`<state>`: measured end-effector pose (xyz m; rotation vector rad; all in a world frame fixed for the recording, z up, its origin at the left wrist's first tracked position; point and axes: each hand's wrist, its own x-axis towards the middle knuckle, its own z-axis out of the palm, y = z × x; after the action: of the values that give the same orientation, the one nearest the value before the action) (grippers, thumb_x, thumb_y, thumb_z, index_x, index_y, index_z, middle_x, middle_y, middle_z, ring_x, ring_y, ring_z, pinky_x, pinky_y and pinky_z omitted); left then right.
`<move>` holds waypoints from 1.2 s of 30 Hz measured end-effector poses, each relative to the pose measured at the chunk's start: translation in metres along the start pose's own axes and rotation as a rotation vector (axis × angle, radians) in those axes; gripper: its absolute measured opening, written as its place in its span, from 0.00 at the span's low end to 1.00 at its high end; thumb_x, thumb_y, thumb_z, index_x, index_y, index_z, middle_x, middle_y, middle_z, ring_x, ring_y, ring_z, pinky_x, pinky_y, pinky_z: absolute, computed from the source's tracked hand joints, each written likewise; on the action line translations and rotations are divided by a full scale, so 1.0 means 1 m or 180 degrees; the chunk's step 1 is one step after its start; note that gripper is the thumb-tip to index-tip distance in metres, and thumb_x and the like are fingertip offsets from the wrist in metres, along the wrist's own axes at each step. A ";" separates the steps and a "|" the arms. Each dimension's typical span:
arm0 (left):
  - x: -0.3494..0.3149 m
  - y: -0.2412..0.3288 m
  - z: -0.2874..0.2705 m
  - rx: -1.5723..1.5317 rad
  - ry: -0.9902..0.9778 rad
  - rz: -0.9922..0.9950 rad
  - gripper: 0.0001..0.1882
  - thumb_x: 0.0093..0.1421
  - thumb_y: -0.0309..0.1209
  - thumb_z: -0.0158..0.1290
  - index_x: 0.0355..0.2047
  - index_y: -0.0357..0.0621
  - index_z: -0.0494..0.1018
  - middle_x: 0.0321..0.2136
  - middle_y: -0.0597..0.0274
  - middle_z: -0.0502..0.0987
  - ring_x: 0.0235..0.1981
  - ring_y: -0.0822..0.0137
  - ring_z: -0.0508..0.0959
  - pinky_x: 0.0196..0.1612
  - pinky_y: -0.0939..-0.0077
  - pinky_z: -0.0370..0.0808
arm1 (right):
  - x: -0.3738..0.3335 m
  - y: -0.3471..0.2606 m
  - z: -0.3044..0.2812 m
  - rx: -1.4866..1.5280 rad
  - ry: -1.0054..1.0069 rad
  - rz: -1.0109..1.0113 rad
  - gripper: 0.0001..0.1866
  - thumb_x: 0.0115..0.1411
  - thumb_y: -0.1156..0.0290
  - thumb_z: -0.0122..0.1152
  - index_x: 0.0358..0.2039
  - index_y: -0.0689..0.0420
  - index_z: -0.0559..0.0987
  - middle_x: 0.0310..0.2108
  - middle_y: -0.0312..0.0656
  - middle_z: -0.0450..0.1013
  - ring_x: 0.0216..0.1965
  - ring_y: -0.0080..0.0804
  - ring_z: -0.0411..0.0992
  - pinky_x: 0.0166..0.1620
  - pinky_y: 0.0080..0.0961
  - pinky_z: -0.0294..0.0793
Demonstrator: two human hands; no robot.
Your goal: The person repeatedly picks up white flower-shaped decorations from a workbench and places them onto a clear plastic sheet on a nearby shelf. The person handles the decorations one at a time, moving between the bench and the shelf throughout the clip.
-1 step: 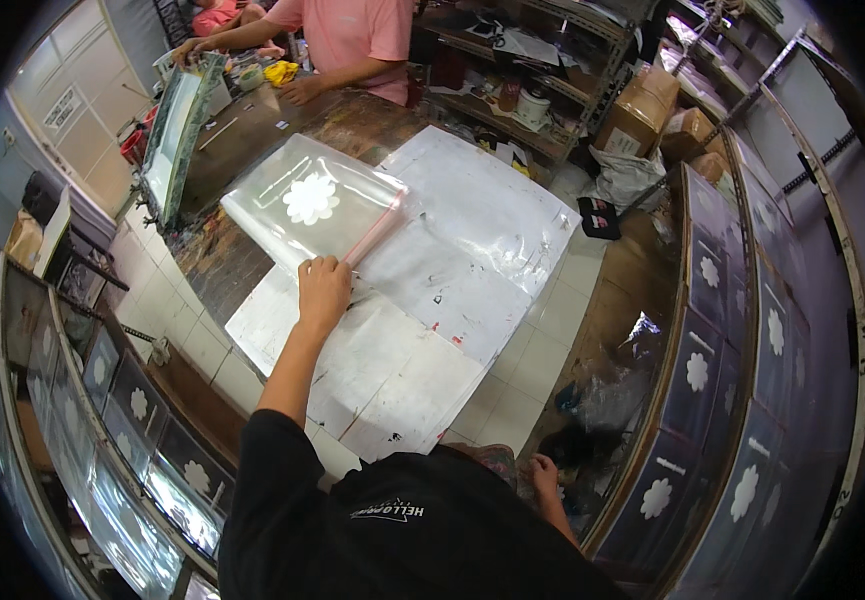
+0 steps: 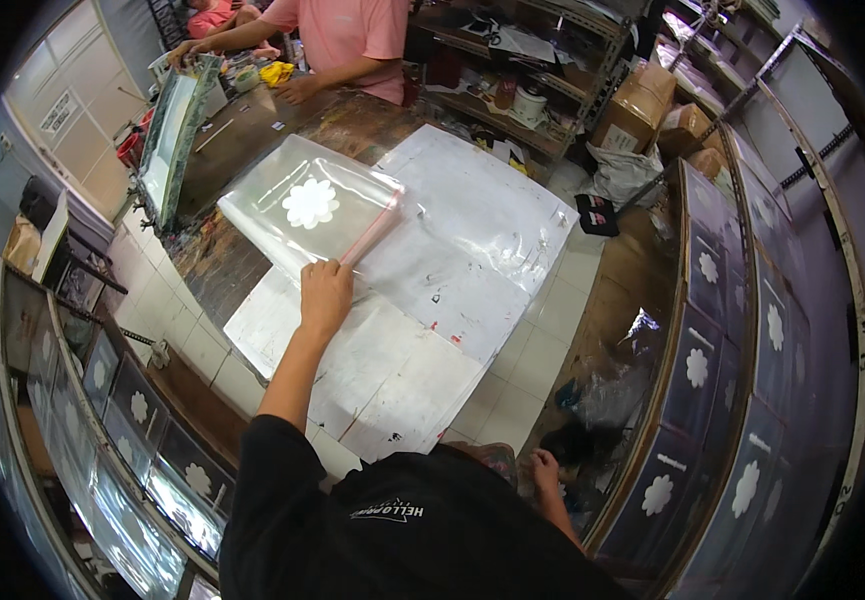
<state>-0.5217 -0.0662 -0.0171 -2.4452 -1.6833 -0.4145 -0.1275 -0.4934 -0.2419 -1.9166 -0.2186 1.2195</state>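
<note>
A stack of clear plastic sheets or bags [image 2: 272, 185], printed with a white flower shape [image 2: 310, 203], lies on the work table. A reddish strip runs along its right side. My left hand [image 2: 326, 297] grips the near corner of the plastic, fingers bent over its edge. Under and beside the plastic, large white sheets [image 2: 482, 215] with smudges and small marks cover much of the table. My right hand [image 2: 545, 470] hangs low at my right side, away from the table, its fingers loosely bent with nothing visible in them.
Across the dark table [image 2: 217, 255], a person in a pink shirt [image 2: 352, 40] holds a green-edged frame [image 2: 174, 150] upright. Racks of flower-printed plastic [image 2: 696, 367] stand close on my right and left. Cardboard boxes [image 2: 634, 108] and metal shelves [image 2: 512, 60] are behind.
</note>
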 end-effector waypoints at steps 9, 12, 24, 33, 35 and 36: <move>-0.074 0.135 -0.026 -0.1652 0.0125 0.1544 0.06 0.52 0.26 0.58 0.32 0.46 0.75 0.28 0.61 0.70 0.33 0.57 0.72 0.40 0.60 0.66 | -0.072 -0.203 0.078 0.1233 -0.1444 -0.0936 0.23 0.70 0.66 0.53 0.61 0.60 0.65 0.59 0.44 0.66 0.56 0.42 0.71 0.52 0.33 0.73; -0.102 0.177 -0.026 -0.1977 -0.0113 0.1896 0.06 0.53 0.27 0.57 0.32 0.46 0.74 0.27 0.62 0.69 0.33 0.60 0.72 0.41 0.62 0.66 | -0.080 -0.233 0.096 0.2011 -0.2271 -0.0957 0.28 0.72 0.63 0.49 0.67 0.59 0.58 0.66 0.45 0.59 0.63 0.48 0.64 0.59 0.41 0.69; -0.129 0.251 -0.055 -0.2773 -0.0961 0.2968 0.16 0.52 0.25 0.62 0.43 0.42 0.76 0.33 0.56 0.74 0.36 0.55 0.73 0.39 0.61 0.67 | -0.040 -0.221 0.035 0.0709 -0.0448 -0.1774 0.22 0.65 0.83 0.46 0.60 0.59 0.70 0.53 0.44 0.73 0.48 0.34 0.78 0.48 0.25 0.79; -0.119 0.212 -0.020 -0.2532 -0.0976 0.2250 0.14 0.57 0.24 0.58 0.45 0.41 0.76 0.33 0.54 0.74 0.36 0.53 0.72 0.41 0.60 0.67 | -0.122 -0.160 -0.191 0.1232 0.1406 -0.1339 0.35 0.61 0.86 0.48 0.69 0.51 0.60 0.66 0.46 0.61 0.49 0.37 0.78 0.48 0.25 0.78; -0.118 0.201 -0.013 -0.2363 -0.1013 0.2152 0.14 0.57 0.24 0.57 0.44 0.40 0.76 0.32 0.54 0.74 0.37 0.53 0.73 0.42 0.60 0.67 | -0.134 -0.123 -0.227 0.1137 0.1995 -0.1140 0.37 0.60 0.82 0.54 0.70 0.49 0.59 0.64 0.44 0.63 0.51 0.35 0.77 0.50 0.25 0.76; -0.122 0.194 -0.009 -0.2358 -0.0948 0.2107 0.13 0.57 0.24 0.57 0.44 0.40 0.76 0.32 0.54 0.74 0.36 0.53 0.73 0.42 0.60 0.67 | -0.136 -0.112 -0.240 0.1254 0.2112 -0.1085 0.35 0.61 0.79 0.55 0.69 0.53 0.60 0.61 0.44 0.68 0.52 0.34 0.75 0.51 0.24 0.75</move>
<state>-0.3829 -0.2475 -0.0388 -3.5332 -0.7246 -0.6826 0.0287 -0.6276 -0.0269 -1.7350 0.0486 0.3316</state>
